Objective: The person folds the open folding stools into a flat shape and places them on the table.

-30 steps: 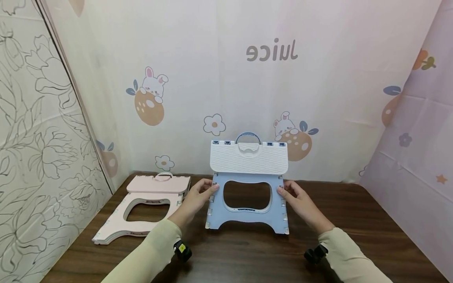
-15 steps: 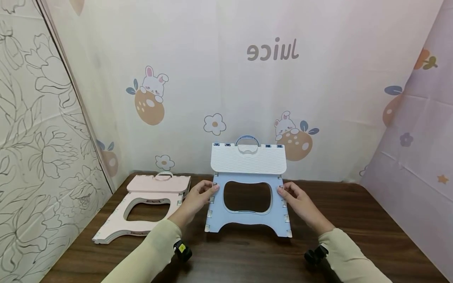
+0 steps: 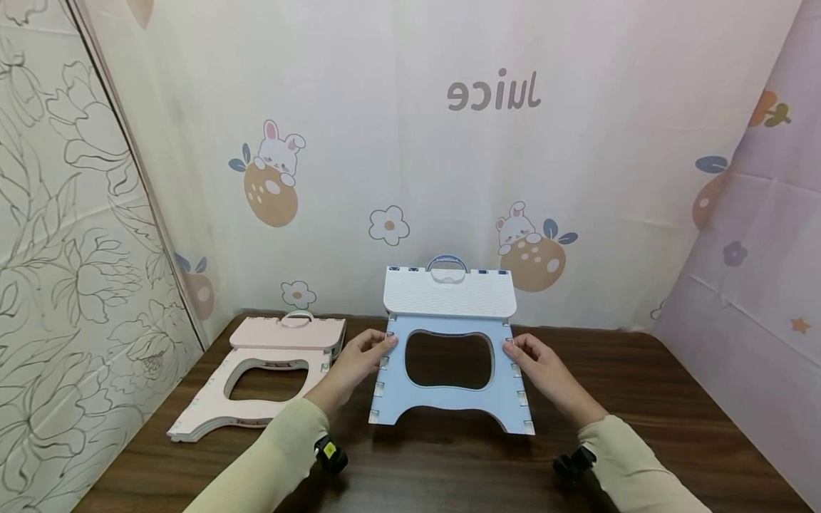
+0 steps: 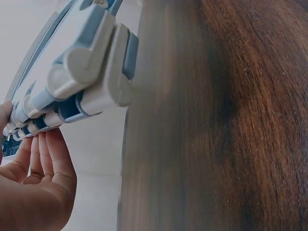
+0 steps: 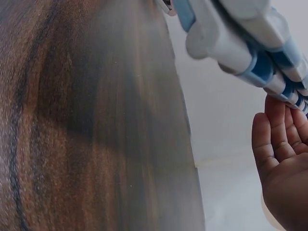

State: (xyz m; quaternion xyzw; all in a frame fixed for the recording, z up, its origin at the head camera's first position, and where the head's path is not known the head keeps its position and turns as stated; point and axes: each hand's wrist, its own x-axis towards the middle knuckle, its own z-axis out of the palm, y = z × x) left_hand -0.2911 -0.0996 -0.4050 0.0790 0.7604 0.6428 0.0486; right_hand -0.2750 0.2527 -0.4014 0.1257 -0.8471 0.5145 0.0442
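Between both hands is a folded step stool (image 3: 442,400), with light blue legs, a white textured top panel and a small blue carry handle. My left hand (image 3: 353,365) grips its left edge, thumb on the front face and fingers behind. On the opposite edge my right hand (image 3: 545,367) holds it the same way. The left wrist view shows the stool's hinged edge (image 4: 72,77) above the table, with the left hand's fingers (image 4: 55,154) against its underside. In the right wrist view, fingers (image 5: 275,125) touch the other hinged edge (image 5: 260,62) from below.
A pink folded step stool (image 3: 272,338) lies on the brown wooden table (image 3: 410,477), to the left of the blue one. A printed curtain (image 3: 385,142) hangs behind the table's back edge. A dark wrist camera (image 3: 331,456) sits on the left wrist.
The blue stool has tilted in my hands: its top edge has dropped back and lower, while its leg ends have come slightly lower and nearer. Both hands keep their hold almost in place.
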